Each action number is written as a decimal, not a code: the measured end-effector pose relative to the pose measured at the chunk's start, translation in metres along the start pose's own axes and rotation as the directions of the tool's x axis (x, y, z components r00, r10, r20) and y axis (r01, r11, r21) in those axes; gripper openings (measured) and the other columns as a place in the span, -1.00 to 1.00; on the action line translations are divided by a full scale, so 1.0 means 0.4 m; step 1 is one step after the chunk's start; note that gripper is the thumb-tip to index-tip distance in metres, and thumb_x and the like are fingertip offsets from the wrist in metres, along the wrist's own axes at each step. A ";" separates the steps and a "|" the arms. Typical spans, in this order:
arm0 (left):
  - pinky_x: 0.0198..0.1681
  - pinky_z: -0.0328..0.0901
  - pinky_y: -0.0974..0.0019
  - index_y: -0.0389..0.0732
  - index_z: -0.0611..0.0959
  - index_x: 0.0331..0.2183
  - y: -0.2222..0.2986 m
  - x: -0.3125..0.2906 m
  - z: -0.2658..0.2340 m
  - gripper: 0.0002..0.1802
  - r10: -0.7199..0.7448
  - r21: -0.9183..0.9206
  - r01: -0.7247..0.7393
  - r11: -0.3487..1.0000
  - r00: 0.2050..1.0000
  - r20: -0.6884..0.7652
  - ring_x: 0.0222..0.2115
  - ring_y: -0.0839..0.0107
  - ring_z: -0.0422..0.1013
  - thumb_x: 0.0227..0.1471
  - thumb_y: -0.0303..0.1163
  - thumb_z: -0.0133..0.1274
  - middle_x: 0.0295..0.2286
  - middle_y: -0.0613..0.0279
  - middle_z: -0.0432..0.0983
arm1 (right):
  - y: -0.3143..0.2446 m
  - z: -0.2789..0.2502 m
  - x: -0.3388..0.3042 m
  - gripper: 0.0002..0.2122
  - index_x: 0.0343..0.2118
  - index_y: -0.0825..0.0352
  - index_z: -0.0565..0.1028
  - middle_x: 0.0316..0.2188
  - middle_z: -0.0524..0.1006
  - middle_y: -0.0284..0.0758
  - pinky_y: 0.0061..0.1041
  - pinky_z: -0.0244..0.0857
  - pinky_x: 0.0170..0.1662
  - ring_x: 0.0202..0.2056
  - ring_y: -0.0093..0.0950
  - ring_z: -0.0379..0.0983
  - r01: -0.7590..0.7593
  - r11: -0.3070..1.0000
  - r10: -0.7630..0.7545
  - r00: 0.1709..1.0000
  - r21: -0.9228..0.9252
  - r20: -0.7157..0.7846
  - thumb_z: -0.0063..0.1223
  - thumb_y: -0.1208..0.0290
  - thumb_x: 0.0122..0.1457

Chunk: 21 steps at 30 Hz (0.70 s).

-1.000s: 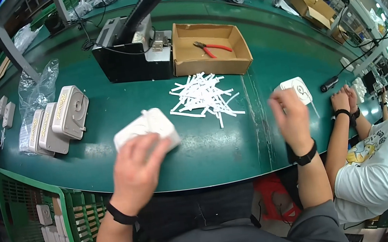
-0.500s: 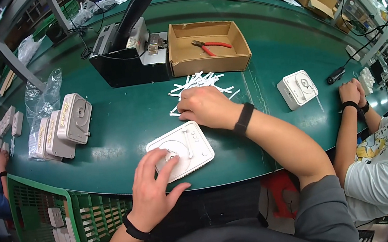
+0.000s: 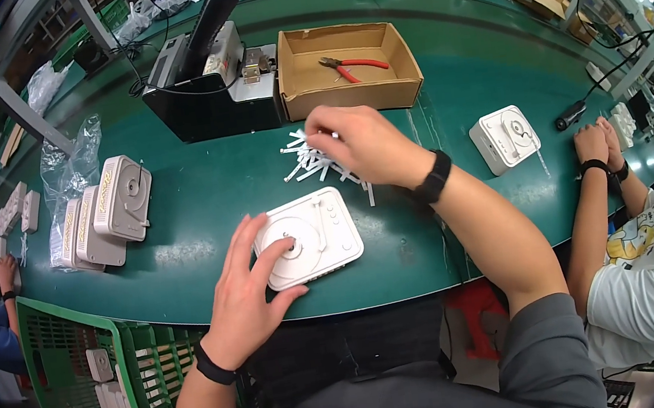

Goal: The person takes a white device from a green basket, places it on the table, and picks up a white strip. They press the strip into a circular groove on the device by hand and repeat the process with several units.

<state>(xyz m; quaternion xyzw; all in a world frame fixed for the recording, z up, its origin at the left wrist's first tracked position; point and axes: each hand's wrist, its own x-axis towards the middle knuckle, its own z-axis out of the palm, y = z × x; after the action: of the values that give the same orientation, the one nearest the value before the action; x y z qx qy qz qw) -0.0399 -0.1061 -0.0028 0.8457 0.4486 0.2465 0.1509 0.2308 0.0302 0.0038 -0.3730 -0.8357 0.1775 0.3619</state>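
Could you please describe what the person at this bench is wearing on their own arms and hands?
Both hands are bare, without gloves. The left hand has a black band on its wrist, and the right hand has a similar black band. Dark grey sleeves are pushed up above the elbows, leaving both forearms uncovered. No rings or markings are visible.

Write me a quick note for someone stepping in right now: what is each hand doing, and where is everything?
Left hand: fingers spread, pressing on the white square gadget that lies flat at the table's near edge.
Right hand: over the pile of small white sticks, fingertips pinching at one.
Done: finished-looking gadgets stand at the left.
Left: no stick is on the flat gadget yet.
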 end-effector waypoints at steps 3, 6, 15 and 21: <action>0.29 0.31 -0.05 -0.13 0.64 0.07 0.003 0.053 -0.001 -0.26 0.033 0.041 -0.034 0.999 0.999 0.023 0.31 -0.16 0.28 -0.22 -0.43 0.53 0.29 -0.05 0.31 | -0.015 -0.038 -0.030 -0.91 -0.21 0.37 0.54 -0.33 0.66 -0.24 -0.48 0.47 -0.12 -0.28 -0.34 0.63 -0.165 0.978 0.169 0.986 0.124 -0.017 0.14 0.45 0.37; 0.26 0.35 0.00 -0.17 0.66 0.04 0.014 0.117 -0.020 -0.34 0.065 -0.010 -0.065 0.998 0.998 0.006 0.25 -0.09 0.36 -0.17 -0.47 0.49 0.21 -0.01 0.41 | 0.001 -0.047 -0.072 -0.90 -0.20 0.39 0.54 -0.27 0.70 -0.23 -0.52 0.45 -0.09 -0.23 -0.41 0.65 -0.248 0.867 0.301 0.952 0.433 -0.057 0.10 0.46 0.39; -0.11 0.51 0.27 -0.29 0.73 -0.09 0.042 0.320 -0.001 -0.66 -0.023 -0.447 -0.035 0.894 0.992 -0.122 -0.23 0.27 0.67 0.05 -0.52 0.36 -0.28 0.13 0.73 | -0.029 -0.027 -0.109 -0.94 -0.24 0.38 0.59 -0.34 0.66 -0.26 -0.45 0.45 -0.15 -0.28 -0.37 0.62 -0.033 0.990 0.074 0.951 0.140 -0.300 0.21 0.53 0.29; -0.18 0.53 0.33 -0.32 0.73 -0.10 0.017 0.351 -0.003 -0.70 0.037 -0.413 -0.072 0.908 0.995 -0.092 -0.30 0.35 0.68 0.09 -0.54 0.34 -0.32 0.14 0.74 | -0.045 -0.032 -0.116 -0.89 -0.26 0.38 0.61 -0.38 0.65 -0.26 -0.35 0.42 -0.24 -0.35 -0.30 0.56 0.067 0.997 -0.078 0.951 -0.047 -0.301 0.32 0.53 0.19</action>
<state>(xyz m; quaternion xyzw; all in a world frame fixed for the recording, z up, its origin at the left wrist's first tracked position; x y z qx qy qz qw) 0.0307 0.0072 0.0411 0.7956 0.3679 0.3750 0.3018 0.2528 -0.0160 0.0008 -0.3713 -0.7867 0.0900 0.4850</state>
